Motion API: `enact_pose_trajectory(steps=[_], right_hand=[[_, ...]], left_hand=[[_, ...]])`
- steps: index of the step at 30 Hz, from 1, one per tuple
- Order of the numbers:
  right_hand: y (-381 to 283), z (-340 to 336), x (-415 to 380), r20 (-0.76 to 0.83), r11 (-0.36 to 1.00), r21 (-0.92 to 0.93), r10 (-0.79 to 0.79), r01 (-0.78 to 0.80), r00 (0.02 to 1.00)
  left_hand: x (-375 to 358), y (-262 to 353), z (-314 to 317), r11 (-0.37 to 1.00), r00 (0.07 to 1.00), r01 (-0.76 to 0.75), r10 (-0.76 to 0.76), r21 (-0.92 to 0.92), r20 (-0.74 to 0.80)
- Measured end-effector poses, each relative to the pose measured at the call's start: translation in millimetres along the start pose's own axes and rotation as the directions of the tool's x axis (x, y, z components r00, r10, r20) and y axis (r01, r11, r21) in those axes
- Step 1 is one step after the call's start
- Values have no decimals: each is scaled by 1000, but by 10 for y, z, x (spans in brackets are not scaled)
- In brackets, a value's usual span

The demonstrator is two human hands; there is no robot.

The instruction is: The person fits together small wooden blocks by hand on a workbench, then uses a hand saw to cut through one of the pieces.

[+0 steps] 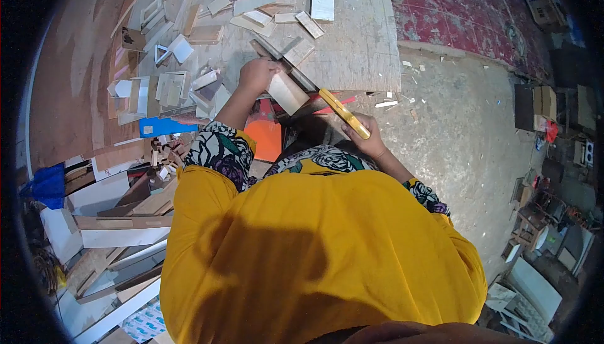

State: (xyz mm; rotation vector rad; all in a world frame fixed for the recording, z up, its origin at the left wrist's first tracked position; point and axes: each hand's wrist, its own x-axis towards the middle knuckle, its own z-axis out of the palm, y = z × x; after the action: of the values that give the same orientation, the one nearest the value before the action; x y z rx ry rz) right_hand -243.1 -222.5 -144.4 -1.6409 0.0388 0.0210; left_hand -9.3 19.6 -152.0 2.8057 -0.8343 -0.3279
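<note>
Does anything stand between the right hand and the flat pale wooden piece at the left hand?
Nothing visible blocks the way from the right hand to the flat pale wooden piece. Only the yellow-handled saw, held in that hand, reaches across; the left hand is close to its metal blade.

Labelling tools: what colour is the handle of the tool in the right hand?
Yellow handle, in the right hand; the head view shows it.

We can read no text, label, brand, number or sign here. We see blue-green print on the white wrapping (146, 322), but it is too small and blurred to read.
</note>
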Motion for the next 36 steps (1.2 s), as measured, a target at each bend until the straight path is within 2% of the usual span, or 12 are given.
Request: enact_pose_trajectory(steps=[3,5,6,8,14,18,20,24,26,29,30,36], right_hand=[[37,-14,1,20,997,-73,-6,8,1000],[18,-36,5,55,994,-110,-22,28,998],[1,-37,9,55,993,-111,-22,28,998],[-29,-40,23,57,996,-85,-22,27,998],[33,-25,27,27,995,-68,-74,76,997],[8,-37,31,32,997,-44,-64,66,997],[-18,-79,51,112,987,-119,-99,112,989],[-84,-58,51,77,987,-102,-118,126,990],[-122,-54,37,90,988,-148,-23,36,996],[-33,-39,3,126,966,-256,-14,46,992],[-93,3,-7,94,981,-190,-16,33,995],[-21,10,-7,63,986,-138,-82,90,995]], left_hand=[[-47,20,23,994,997,19,-27,-104,-75],[-80,33,113,968,954,75,-140,-239,-267],[-86,19,152,968,953,75,-140,-240,-267],[-88,-23,223,916,925,247,-320,-317,-204],[-164,87,220,915,894,216,-325,-340,-308],[-182,131,247,867,878,274,-402,-415,-261],[-164,100,339,860,840,201,-398,-469,-369],[-155,110,355,849,825,176,-403,-498,-397],[-151,90,364,853,842,193,-398,-485,-365],[-160,123,337,833,842,158,-395,-531,-369],[-153,110,349,832,840,158,-396,-532,-370],[-152,98,374,849,845,137,-369,-510,-388]])
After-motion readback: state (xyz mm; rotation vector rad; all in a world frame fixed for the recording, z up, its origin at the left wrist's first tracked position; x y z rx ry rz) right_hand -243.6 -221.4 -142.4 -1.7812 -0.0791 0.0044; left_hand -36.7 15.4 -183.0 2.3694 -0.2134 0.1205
